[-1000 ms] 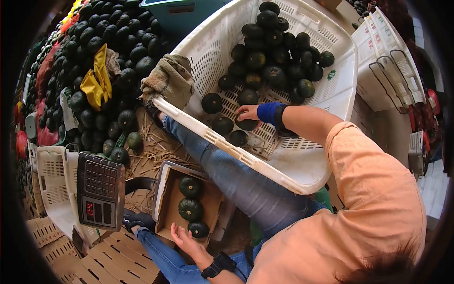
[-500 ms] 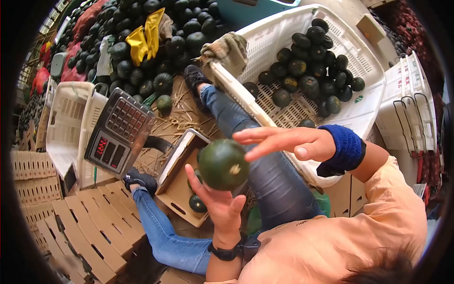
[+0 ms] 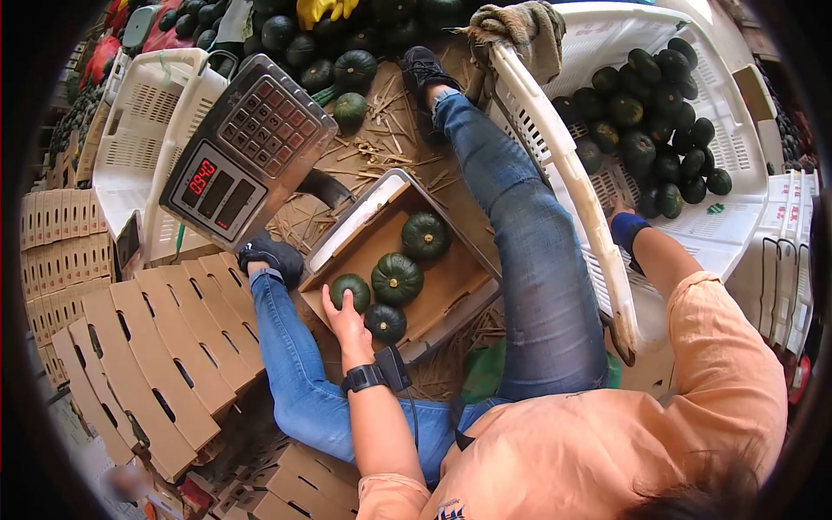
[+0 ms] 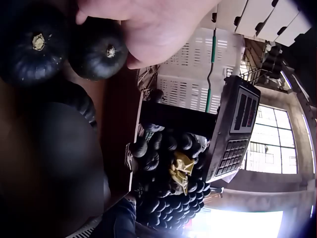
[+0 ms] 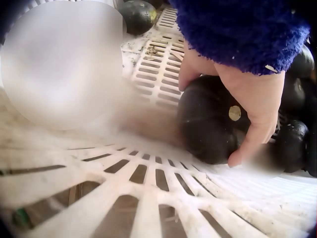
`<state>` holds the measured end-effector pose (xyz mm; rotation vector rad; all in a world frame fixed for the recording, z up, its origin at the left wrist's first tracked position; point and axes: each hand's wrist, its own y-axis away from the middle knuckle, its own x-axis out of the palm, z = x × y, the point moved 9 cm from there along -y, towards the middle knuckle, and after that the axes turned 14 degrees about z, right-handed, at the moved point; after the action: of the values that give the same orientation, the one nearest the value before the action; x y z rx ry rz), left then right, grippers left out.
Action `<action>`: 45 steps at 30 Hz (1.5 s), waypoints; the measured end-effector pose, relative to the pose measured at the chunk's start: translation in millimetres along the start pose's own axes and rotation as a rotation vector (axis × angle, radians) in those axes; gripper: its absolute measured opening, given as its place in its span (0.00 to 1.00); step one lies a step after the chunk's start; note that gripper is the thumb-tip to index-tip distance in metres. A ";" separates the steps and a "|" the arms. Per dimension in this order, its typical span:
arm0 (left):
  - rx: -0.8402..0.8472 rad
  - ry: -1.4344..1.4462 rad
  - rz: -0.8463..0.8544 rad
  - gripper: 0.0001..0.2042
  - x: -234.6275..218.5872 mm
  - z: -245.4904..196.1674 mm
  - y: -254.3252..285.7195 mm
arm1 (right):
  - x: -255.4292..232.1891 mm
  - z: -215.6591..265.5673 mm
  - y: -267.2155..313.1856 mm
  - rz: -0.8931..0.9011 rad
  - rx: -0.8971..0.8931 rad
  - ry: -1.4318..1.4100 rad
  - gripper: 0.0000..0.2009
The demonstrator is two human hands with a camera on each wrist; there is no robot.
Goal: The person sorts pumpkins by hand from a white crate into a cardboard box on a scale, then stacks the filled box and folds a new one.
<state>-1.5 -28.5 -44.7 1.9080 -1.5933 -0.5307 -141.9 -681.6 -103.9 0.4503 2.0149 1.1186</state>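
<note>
In the head view my left hand (image 3: 348, 328) holds a small dark green kabocha squash (image 3: 349, 293) at the near left side of a shallow cardboard box (image 3: 451, 303). Several squashes lie in this box. The left wrist view shows the hand's fingers around the held squash (image 4: 98, 52), right beside another with a pale stem scar. My right hand (image 5: 250, 96), under a blue wristband, grips a dark squash (image 5: 210, 121) down in the large white crate (image 5: 148, 74). From the head camera that hand is mostly hidden behind the crate's rim.
A scale display (image 3: 247, 152) with red digits stands left of the box. Flat cardboard boxes (image 3: 156, 347) are stacked at lower left. A cloth (image 3: 520, 35) hangs on the crate's corner. More squashes (image 3: 659, 130) pile inside the crate; straw (image 3: 390, 130) litters the floor.
Half a second ago both hands were at a squash above the lap. My left hand has since lowered to the box with a squash; my right hand has gone back into the crate.
</note>
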 end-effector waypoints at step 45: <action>0.372 0.176 -0.063 0.20 -27.6 -44.4 71.0 | 168.6 280.0 359.7 -0.159 -0.940 0.690 0.28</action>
<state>-31.4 -1.0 33.6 2.2122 -1.6033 -0.0873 -56.3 -222.4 30.2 -0.6420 1.7068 2.1111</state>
